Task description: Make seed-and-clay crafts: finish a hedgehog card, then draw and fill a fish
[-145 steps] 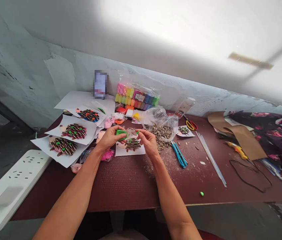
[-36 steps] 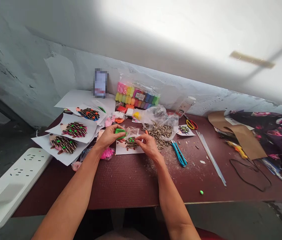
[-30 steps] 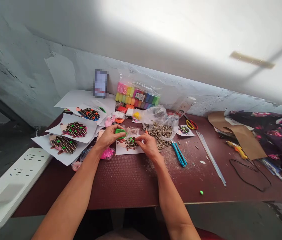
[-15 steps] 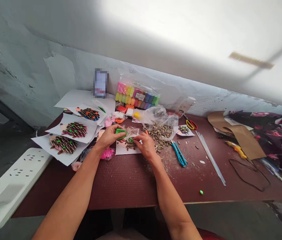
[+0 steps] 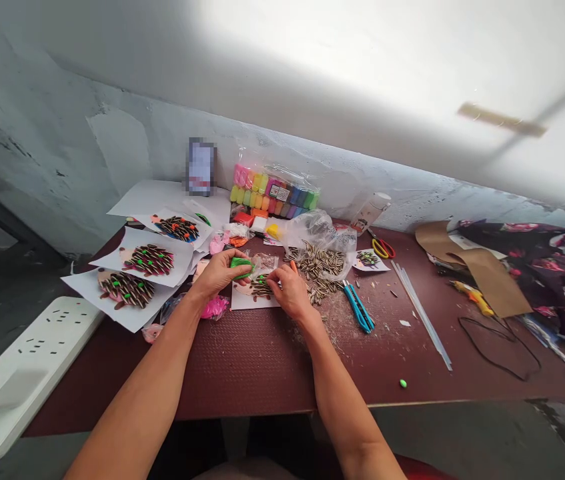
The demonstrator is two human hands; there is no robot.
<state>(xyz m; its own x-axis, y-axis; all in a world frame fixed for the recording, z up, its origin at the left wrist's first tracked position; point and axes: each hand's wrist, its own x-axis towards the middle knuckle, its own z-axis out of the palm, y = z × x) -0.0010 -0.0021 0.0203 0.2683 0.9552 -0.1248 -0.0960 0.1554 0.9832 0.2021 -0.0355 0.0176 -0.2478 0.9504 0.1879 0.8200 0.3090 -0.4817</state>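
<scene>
My left hand [image 5: 222, 273] is closed around a lump of green modelling clay [image 5: 241, 267] in clear wrapping. Below and between the hands lies a white card [image 5: 248, 301] with a hedgehog picture whose spines are sunflower seeds dotted with green clay. My right hand [image 5: 289, 288] is over the card's right part, thumb and fingers pinched together at the seeds; whatever is between the fingertips is too small to make out. A heap of striped sunflower seeds [image 5: 319, 261] spills from a clear plastic bag [image 5: 307, 228] just beyond my right hand.
Finished-looking hedgehog cards [image 5: 127, 289] overlap at the left, near a white power strip [image 5: 37, 360]. Coloured clay packs [image 5: 275, 193] stand at the back. To the right are a blue utility knife [image 5: 359, 308], scissors [image 5: 383, 248], glue sticks [image 5: 422, 317] and a yellow glue gun [image 5: 473, 298].
My right hand has shifted very slightly left over the card, its fingers still pinched. My left hand keeps the green clay in the same place.
</scene>
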